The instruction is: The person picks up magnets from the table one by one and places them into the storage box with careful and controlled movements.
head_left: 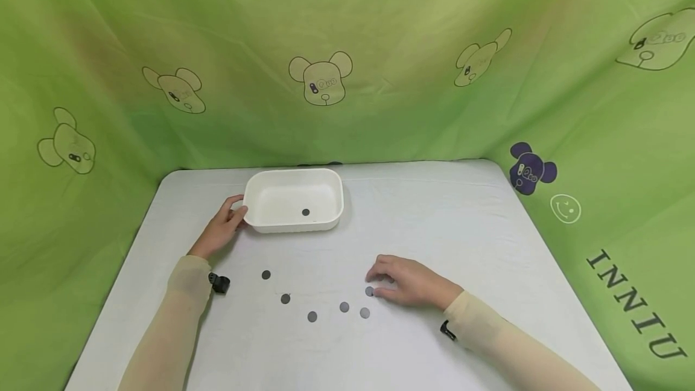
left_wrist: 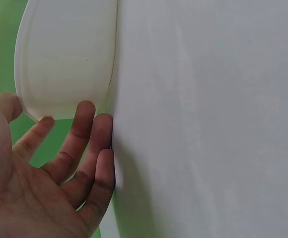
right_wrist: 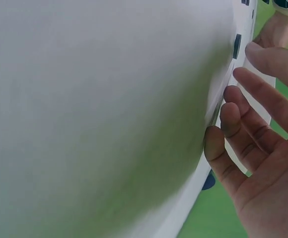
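The left hand (head_left: 221,228) holds the left end of a white oblong container (head_left: 293,228). In the left wrist view its thumb lies at the container's rim and its other fingertips are against the end wall. One dark grey disc (head_left: 306,212) lies inside the container. Low over the table, the right hand (head_left: 411,282) has its fingers spread and loosely bent. A small flat grey disc (head_left: 369,291) sits just by its thumb tip and lies on the cloth. The right wrist view shows nothing gripped between thumb and fingers.
Several more discs lie scattered across the white table (head_left: 407,198), such as a disc (head_left: 266,274) near the left forearm and a disc (head_left: 365,313) before the right hand. Green printed cloth (head_left: 380,125) hangs close around the back and sides.
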Demonstrator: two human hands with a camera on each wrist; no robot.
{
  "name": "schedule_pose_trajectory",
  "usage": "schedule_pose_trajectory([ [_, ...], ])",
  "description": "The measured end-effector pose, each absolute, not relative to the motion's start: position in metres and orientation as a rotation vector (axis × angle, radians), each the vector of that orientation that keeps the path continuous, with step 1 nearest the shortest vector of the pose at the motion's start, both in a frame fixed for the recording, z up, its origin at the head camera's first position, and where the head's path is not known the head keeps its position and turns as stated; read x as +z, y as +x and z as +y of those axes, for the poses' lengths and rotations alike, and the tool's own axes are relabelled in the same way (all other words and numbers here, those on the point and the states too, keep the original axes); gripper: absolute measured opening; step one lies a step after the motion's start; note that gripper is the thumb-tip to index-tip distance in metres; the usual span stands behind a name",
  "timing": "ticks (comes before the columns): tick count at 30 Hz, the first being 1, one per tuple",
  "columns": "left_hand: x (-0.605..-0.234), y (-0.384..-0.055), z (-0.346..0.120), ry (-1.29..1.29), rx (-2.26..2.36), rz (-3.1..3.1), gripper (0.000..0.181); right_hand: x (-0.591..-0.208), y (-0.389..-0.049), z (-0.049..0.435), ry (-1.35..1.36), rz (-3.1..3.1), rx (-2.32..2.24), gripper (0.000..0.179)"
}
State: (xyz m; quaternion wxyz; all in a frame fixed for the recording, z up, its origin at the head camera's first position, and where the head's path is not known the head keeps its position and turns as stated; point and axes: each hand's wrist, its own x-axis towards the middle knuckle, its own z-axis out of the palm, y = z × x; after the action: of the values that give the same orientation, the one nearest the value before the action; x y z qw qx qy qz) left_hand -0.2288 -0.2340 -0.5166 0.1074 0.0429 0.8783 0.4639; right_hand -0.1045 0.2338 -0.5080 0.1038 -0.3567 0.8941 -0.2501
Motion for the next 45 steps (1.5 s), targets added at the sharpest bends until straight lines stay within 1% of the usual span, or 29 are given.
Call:
schedule_pose_trajectory([
  [9,-0.5182,-0.2297,-0.2347,0.117,1.368,2.58,0.057,-0.5085,-0.1048,0.2344,-1.097,2.63,-0.689,0.022],
  [19,-0.516,-0.2281,-0.2342,0.11,1.356,2.585,0.058,-0.5074,-0.1058,0.2345,-1.169,2.636,-0.653,0.018],
  [45,-0.5147,-0.2276,-0.2339,0.083,1.359,2.578,0.058,-0.5019,-0.1078,0.232,-1.233,2.636,-0.626,0.015],
])
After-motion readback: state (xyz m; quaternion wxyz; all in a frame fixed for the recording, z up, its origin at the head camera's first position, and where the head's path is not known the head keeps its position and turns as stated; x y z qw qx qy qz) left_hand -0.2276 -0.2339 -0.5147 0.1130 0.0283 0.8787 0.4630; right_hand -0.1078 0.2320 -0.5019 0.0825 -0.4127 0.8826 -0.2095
